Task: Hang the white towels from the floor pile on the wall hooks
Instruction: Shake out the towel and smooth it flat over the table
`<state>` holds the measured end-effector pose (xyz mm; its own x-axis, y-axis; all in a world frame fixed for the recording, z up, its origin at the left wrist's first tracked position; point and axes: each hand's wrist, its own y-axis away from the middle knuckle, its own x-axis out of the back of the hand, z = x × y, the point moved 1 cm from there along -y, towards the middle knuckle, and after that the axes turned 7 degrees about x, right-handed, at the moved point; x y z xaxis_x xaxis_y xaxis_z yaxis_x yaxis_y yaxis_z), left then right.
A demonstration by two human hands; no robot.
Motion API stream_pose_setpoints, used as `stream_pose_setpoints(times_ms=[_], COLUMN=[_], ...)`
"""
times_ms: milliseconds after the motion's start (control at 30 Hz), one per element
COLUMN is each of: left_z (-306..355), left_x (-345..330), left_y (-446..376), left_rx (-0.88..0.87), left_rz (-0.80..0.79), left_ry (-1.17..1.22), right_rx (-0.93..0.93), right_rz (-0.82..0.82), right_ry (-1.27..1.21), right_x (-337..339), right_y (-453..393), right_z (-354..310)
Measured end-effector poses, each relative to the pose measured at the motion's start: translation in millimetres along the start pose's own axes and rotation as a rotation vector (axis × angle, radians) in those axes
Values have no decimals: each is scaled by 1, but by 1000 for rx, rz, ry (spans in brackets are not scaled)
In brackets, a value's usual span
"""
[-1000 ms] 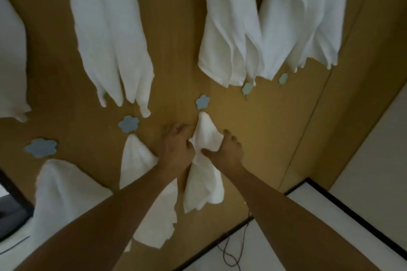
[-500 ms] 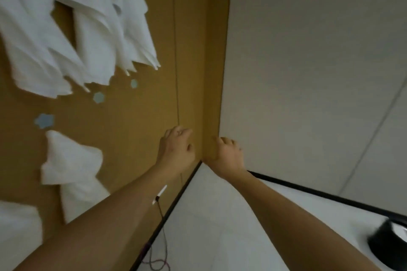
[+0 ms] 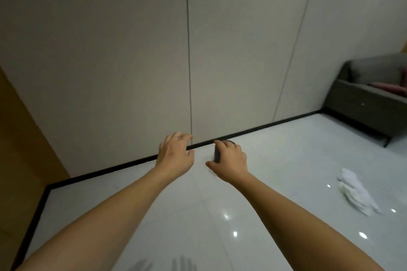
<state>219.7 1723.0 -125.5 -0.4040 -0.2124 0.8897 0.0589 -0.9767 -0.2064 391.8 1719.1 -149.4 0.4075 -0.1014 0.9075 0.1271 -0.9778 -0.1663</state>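
Note:
A small pile of white towels [image 3: 357,194] lies on the glossy white floor at the right. My left hand [image 3: 175,153] and my right hand [image 3: 229,160] are stretched out in front of me at mid-frame, both empty with fingers loosely apart, well to the left of the pile. The wooden wall [image 3: 19,152] shows only as a strip at the left edge. Its hooks and the hung towels are out of view.
A pale panelled wall [image 3: 220,50] with a black skirting board [image 3: 123,166] faces me. A dark round object [image 3: 218,152] on the floor is partly hidden behind my right hand. A grey sofa [image 3: 365,103] with a pink cushion stands at the far right.
My hands let go of the towel hung on the wooden wall. My view swung right, away from the hooks, and the floor with the towel pile came into sight.

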Motion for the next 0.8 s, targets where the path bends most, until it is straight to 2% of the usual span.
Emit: stream_pose_setpoints(times_ms=[400, 600, 800], left_z=[261, 366, 448], left_x=[-220, -320, -396], left_y=[-107, -175, -243], left_rx=[-481, -619, -685], left_rz=[-398, -591, -720], left_ry=[-1, -3, -37], right_rx=[-575, -809, -1009], right_rz=[91, 63, 32], right_ry=[44, 40, -28], right_x=[65, 88, 94], right_y=[9, -26, -48], right_z=[300, 427, 517])
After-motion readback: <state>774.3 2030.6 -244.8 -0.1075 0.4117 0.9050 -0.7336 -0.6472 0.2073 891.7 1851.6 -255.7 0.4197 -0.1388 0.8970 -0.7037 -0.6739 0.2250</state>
